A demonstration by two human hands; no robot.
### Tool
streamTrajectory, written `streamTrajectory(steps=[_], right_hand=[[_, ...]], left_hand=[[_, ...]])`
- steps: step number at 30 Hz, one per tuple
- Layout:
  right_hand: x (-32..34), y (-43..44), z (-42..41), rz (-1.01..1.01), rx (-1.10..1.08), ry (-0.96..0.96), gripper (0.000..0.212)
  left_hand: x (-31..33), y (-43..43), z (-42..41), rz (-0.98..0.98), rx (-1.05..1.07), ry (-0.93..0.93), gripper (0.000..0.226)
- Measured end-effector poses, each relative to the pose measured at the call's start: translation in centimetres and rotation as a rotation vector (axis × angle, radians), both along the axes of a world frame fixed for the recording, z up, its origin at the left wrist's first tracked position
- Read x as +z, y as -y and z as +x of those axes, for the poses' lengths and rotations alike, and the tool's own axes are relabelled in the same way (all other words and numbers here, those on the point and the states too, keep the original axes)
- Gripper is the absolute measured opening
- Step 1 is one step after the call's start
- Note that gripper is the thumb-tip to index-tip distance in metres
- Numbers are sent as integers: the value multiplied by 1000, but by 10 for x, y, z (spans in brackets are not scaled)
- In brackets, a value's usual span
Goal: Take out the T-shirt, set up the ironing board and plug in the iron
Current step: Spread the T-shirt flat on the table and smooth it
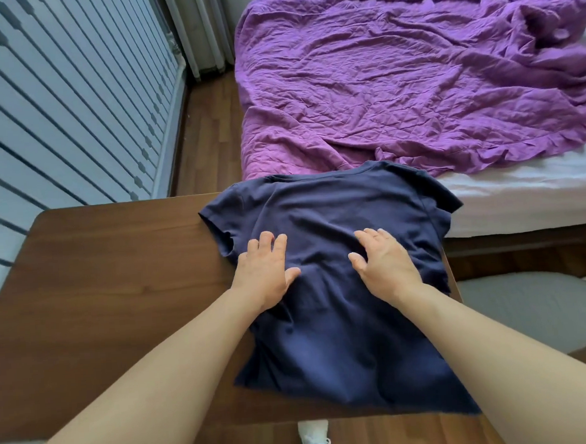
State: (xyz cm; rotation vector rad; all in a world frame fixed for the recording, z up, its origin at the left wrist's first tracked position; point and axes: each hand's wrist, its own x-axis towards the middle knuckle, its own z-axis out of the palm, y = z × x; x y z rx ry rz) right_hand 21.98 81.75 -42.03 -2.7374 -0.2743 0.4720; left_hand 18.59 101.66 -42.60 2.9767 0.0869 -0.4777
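A navy blue T-shirt [336,339] lies spread on the right half of a brown wooden table [100,285], neck pointing away from me and hem over the near edge. My left hand [265,270] rests flat on the shirt's middle, fingers apart. My right hand [383,262] lies flat beside it on the same cloth, palm down. Neither hand grips the fabric. No ironing board or iron is in view.
A bed [523,201] with a white sheet and a crumpled purple cover [396,78] stands just beyond the table. A slatted white wall panel [54,99] runs along the left. A pale grey rounded cushion [537,310] sits at the right, over wooden floor [207,141].
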Motion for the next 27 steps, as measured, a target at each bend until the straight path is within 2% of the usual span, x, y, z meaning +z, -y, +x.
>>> streamTrajectory(steps=[5,11,16,20,25,27], right_hand=[[12,1,-48,14,50,-90,50],[24,-3,-94,-26,120,-124,47],[27,-5,-114,-58,164,-134,45],[30,-2,-118,-62,151,-170,44],[31,2,-119,-81,135,-225,48],[31,6,-120,-99,122,-231,48]], left_hand=[[15,9,-61,-81,107,-68,55],[14,14,-130,-135,226,-176,78],[15,20,-146,-324,292,-125,79],[30,22,-144,-224,258,-128,70],[43,16,-145,125,167,-361,46],[42,19,-146,227,145,-312,42]])
